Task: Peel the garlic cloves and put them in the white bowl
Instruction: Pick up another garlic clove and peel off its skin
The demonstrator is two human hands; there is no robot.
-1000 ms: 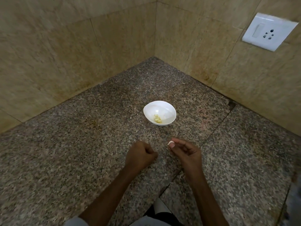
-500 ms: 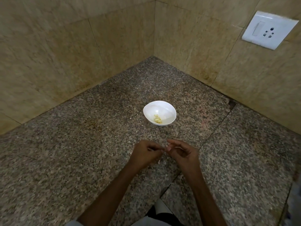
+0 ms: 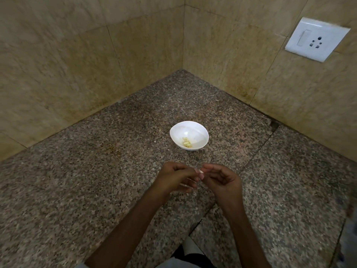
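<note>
Right hand (image 3: 222, 180) and left hand (image 3: 174, 176) both pinching garlic clove (image 3: 201, 173) between them, white bowl (image 3: 195, 129) just beyond

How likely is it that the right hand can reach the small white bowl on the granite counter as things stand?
Probably yes: the right hand, pinching a small garlic clove with the left hand, is close to the round white bowl, with only bare speckled granite counter between them.
</note>
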